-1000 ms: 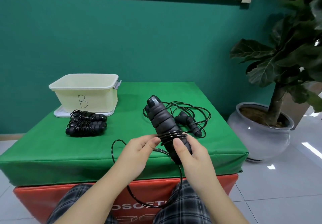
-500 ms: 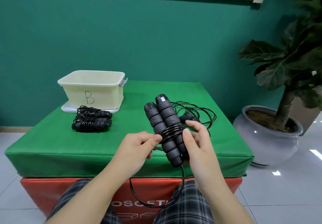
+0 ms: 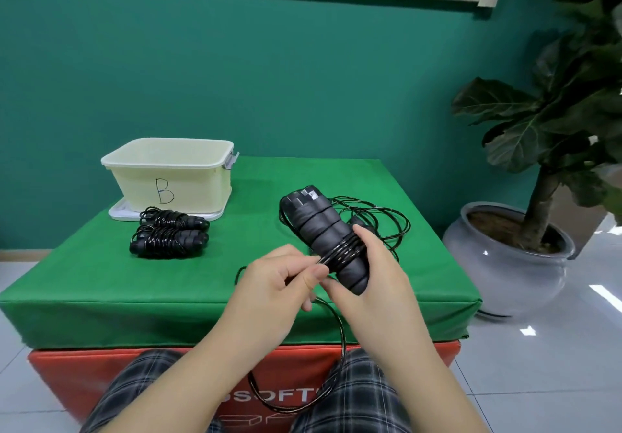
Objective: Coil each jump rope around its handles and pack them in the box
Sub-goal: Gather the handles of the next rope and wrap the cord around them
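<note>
I see my right hand [image 3: 368,278] wrapped around a pair of black handles [image 3: 323,234], fingers curled over them, held above the near right part of the green table [image 3: 101,284], tilted up and away to the left. A few turns of black rope [image 3: 343,252] circle the handles just above my fingers. My left hand [image 3: 279,279] pinches the rope between thumb and forefinger just left of the handles. The loose rest of it hangs in a loop [image 3: 303,395] past the near edge, in front of the red base [image 3: 67,368] and my plaid lap.

Behind my right hand, toward the right edge, lies a loose rope [image 3: 387,227]. Two coiled ropes [image 3: 170,235] lie side by side near the far left corner, just in front of the box [image 3: 188,177], which sits on its lid [image 3: 121,212] and is marked B.
</note>
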Demonstrator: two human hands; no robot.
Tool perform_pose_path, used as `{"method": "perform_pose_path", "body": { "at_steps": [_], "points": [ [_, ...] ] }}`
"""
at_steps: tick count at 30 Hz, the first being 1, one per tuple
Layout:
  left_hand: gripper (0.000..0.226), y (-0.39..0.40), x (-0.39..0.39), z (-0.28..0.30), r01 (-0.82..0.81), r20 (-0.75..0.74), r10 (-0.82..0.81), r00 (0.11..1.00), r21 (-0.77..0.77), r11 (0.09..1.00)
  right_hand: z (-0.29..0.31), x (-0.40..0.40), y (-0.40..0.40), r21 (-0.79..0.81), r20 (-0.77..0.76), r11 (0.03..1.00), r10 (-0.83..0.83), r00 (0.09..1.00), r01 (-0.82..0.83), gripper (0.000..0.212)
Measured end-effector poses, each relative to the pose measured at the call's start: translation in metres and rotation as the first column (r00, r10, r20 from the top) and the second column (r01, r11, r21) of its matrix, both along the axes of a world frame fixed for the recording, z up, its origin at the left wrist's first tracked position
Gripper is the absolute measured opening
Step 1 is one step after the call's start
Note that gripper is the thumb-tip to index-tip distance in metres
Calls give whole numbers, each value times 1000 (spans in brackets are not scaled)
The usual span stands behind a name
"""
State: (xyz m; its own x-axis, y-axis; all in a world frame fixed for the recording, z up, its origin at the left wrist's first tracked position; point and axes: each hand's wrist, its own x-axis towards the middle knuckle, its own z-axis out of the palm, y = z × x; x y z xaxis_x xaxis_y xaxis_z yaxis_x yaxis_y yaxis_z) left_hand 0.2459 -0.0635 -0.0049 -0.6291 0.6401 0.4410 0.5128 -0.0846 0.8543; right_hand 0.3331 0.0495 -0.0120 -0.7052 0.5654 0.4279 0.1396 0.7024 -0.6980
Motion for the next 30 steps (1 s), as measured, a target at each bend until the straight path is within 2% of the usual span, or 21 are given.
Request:
{"method": "perform_pose_path", "body": {
  "at_steps": [2,4,7,12,14,17,20,24,28,30],
  "points": [
    [22,-2,0,-2,53,38,-53,998,-14,998,2,1,3,2,-3,1000,-3,1000,3,71],
    [18,-4,-2,-4,89,-7,-89,996,-52,995,4,4,4,-15,12,1000,4,1000,-3,69],
    [26,-4,-2,-6,109,-34,-112,993,-72,991,5,6,5,-140,-12,990,-4,1000,2,61],
    [17,1,-6,-7,-59,-43,53,998,-156,986,7,9,1,-293,-121,954,22,992,-56,40],
    [24,3,-7,-8,-86,-29,82,996,-171,981,10,9,-3,-324,-145,940,63,987,-108,37],
    [28,7,-2,-5,-35,19,39,999,-166,985,8,7,-3,-289,-175,947,90,980,-139,35],
    [46,5,-5,-9,44,26,-42,999,-99,994,7,5,-4,-294,-197,938,127,972,-182,33],
    [25,1,-8,-12,5,-102,-16,995,-106,994,10,8,0,-374,-291,894,140,947,-247,26],
    [25,-1,-6,-8,-22,-33,20,999,-54,998,8,6,6,-388,-294,892,119,949,-232,25],
    [29,-1,-8,-8,-67,-47,64,997,-55,996,4,4,4,-399,-290,898,72,954,-188,20]
  ]
}}
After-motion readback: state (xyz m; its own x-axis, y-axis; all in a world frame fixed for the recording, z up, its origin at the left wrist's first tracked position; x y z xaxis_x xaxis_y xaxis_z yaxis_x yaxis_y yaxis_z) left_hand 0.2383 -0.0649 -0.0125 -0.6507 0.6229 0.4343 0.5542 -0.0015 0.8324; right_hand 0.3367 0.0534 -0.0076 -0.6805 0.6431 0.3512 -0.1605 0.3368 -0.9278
